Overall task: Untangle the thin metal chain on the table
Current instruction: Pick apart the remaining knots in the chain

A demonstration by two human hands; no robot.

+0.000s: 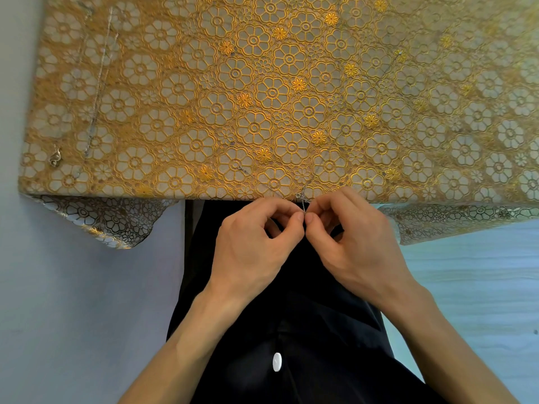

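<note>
Left hand [256, 243] and right hand [351, 243] met in the head view at 6 o'clock, just off the near edge of the worktop [87, 193]. Each pinched the chain [303, 206] between thumb and forefinger tip, with the other fingers curled. The two pinches nearly touched.

From the fingertips the chain rose a short way to a small ring [298, 195] lying on the edge. A faint line, probably the rest of the chain, ran off toward 1 o'clock over the lace tablecloth [271, 91]. The tangle itself was too small to make out.

A second chain [99, 80] with its clasp [55, 157] lay well apart at 9 to 10 o'clock.

Pulling the pinches apart too firmly could draw a knot tighter or break a link. With the work done past the edge, a loosened grip could let the chain slide off, and the open lace might catch the links.
</note>
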